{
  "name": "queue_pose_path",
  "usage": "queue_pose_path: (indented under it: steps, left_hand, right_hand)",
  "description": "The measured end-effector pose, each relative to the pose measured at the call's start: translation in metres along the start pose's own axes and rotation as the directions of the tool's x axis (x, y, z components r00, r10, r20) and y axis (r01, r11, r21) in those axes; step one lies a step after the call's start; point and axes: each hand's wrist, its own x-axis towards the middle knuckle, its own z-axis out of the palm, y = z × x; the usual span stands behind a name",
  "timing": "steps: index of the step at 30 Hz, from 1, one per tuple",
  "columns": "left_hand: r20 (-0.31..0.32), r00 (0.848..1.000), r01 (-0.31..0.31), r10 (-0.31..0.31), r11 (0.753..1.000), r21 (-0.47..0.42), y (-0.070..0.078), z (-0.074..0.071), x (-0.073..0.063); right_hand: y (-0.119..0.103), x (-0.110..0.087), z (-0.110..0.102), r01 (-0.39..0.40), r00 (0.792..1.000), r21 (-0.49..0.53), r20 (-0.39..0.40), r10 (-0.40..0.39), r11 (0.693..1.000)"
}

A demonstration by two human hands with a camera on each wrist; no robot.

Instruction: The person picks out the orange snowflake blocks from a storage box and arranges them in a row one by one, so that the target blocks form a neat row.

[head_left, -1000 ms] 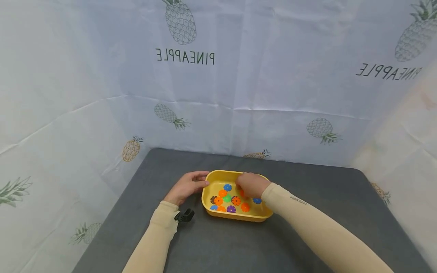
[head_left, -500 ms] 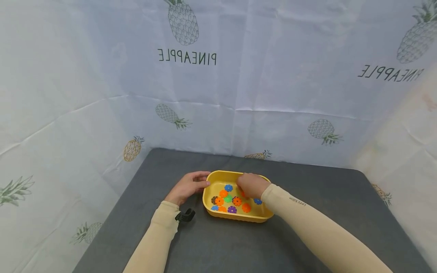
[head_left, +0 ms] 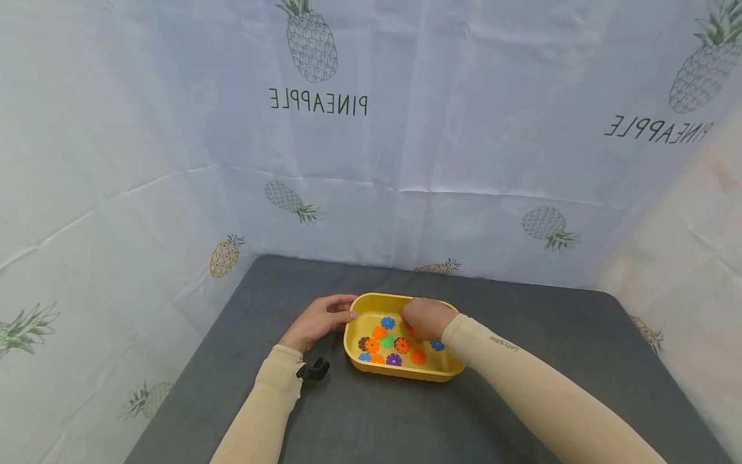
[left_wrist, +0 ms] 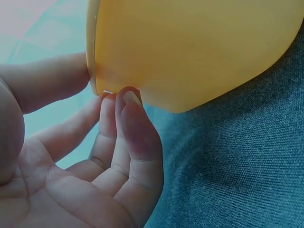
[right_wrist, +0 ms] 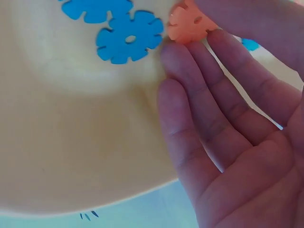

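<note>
A yellow plastic basin (head_left: 400,370) sits on the dark cloth with several notched flower-shaped discs lying in it. At its left end is my left hand (head_left: 317,319), holding the rim with the thumb on the edge and the bent fingers against the outer wall, as the left wrist view shows. My right hand (head_left: 428,318) reaches inside at the far right part. In the right wrist view, its thumb and fingertips pinch an orange disc (right_wrist: 187,23); the thumb partly covers it. Beside those fingertips lies a blue disc (right_wrist: 129,38).
Loose in the basin are a green disc (head_left: 386,340), a purple disc (head_left: 393,359), a blue disc (head_left: 388,323) and several orange ones. The dark grey tabletop (head_left: 522,322) surrounds the basin. White pineapple-print curtains (head_left: 464,142) hang behind and at both sides.
Both hands and the basin keep their places; the whole head view has only shifted slightly.
</note>
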Motion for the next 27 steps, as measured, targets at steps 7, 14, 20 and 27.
queue_pose_path:
  steps: [7,14,20,27]
  left_hand:
    - [0.009,1.0,0.001,-0.001,1.0,-0.021,0.001,0.0,0.0]
    - [0.051,0.999,0.006,-0.003,0.998,-0.061,-0.002,0.001,-0.001]
    - [0.08,0.997,0.016,-0.006,0.993,-0.119,-0.005,0.001,0.001]
    - [0.088,0.996,-0.002,0.014,0.991,-0.137,-0.005,0.002,0.001]
  right_hand:
    - [0.0,-0.006,-0.009,-0.001,1.0,0.033,-0.004,0.001,0.999]
    - [0.005,-0.02,-0.016,-0.001,0.999,0.054,-0.05,0.004,0.999]
    - [0.014,-0.035,-0.021,0.015,0.997,0.091,-0.074,-0.008,0.996]
    - [0.025,-0.047,-0.025,0.005,0.997,0.163,-0.083,0.008,0.987]
